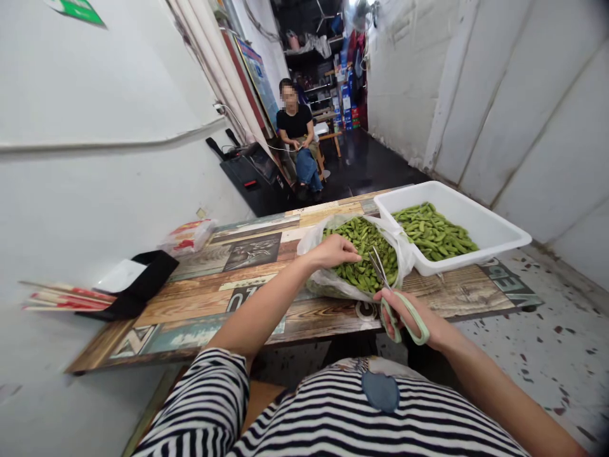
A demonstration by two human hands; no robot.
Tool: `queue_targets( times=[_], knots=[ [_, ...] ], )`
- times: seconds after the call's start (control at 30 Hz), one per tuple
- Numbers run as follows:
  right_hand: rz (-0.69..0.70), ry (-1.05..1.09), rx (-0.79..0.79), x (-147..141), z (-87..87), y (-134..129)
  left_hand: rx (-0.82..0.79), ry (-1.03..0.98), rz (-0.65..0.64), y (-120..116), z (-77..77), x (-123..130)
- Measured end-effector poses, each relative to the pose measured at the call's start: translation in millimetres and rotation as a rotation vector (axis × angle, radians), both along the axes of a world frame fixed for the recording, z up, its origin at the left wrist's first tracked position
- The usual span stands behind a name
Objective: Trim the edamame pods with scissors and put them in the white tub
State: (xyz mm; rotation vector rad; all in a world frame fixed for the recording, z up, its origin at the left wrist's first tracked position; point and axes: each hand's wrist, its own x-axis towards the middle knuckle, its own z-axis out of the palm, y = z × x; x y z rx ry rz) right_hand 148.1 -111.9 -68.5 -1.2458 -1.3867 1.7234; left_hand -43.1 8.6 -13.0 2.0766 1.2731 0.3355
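Observation:
A clear plastic bag [311, 238] full of green pods [364, 235] lies open on the wooden-patterned table. Over its left part is my left hand [335, 251], its fingers pinched together at the pods; what they hold is too small to name. My right hand [402, 314] grips scissors [419, 324] with pale green handles at the bag's front edge. The scissor blades are parted and point at the pods near my left fingertips. Right behind the bag, a white tray [495, 235] holds more green pods in its left part.
At the table's left end are a black holder [155, 279] with wooden sticks and a red-and-white plastic packet [188, 236]. Beyond the table a person [297, 127] sits near a black case [257, 178]. White walls stand on both sides.

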Motion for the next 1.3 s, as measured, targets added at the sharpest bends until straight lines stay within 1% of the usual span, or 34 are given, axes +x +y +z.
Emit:
queue_targets(
  times=[0.07, 0.17, 0.27, 0.37, 0.43, 0.5, 0.57, 0.67, 0.73, 0.8, 0.87, 1.03, 1.17, 1.23, 1.3],
  knots=[
    [0.018, -0.048, 0.046, -0.4, 0.8, 0.3, 0.013, 0.006, -0.006, -1.0, 0.3, 0.6],
    [0.009, -0.088, 0.057, -2.3, 2.6, 1.7, 0.065, 0.033, -0.014, -3.3, -2.1, 4.5],
    [0.015, -0.124, 0.077, -2.8, 3.5, 3.0, 0.09, 0.054, -0.059, -5.5, -3.8, 6.9],
    [0.026, -0.155, 0.143, 0.1, 1.5, 3.5, 0.106, 0.059, -0.123, -7.3, -3.4, 6.1],
    [0.012, -0.183, 0.176, 2.8, -0.9, 3.6, 0.092, 0.043, -0.143, -8.4, -1.5, 4.8],
    [-0.008, -0.198, 0.168, 4.6, -2.9, 3.9, 0.039, 0.002, -0.141, -9.8, 1.7, 4.0],
    [-0.015, -0.196, 0.134, 4.6, -3.7, 4.3, -0.055, -0.07, -0.101, -11.5, 5.5, 4.3],
    [-0.049, -0.152, 0.058, 2.2, -2.2, 4.4, -0.275, -0.241, 0.06, -14.3, 8.8, 6.8],
    [-0.083, -0.044, -0.005, 0.5, 0.0, 3.3, -0.421, -0.368, 0.154, -15.3, 7.5, 9.0],
    [-0.086, 0.095, -0.06, -0.6, 1.8, 1.3, -0.504, -0.486, 0.182, -15.6, 3.9, 11.6],
    [-0.062, 0.164, -0.072, -1.1, 2.8, -1.2, -0.525, -0.579, 0.206, -16.4, -0.5, 14.7],
    [-0.061, 0.102, -0.039, -2.7, 4.1, -4.1, -0.472, -0.678, 0.317, -27.4, -6.3, 27.1],
    [-0.086, 0.075, -0.011, -5.0, 6.6, -1.4, -0.458, -0.703, 0.317, -41.5, -6.9, 35.9],
    [-0.13, 0.073, -0.055, -6.2, 8.2, 0.2, -0.468, -0.701, 0.308, -44.6, -6.6, 36.2],
    [-0.178, 0.061, -0.112, -6.6, 9.4, 1.3, -0.501, -0.71, 0.298, -42.0, -4.5, 32.4]
  ],
)
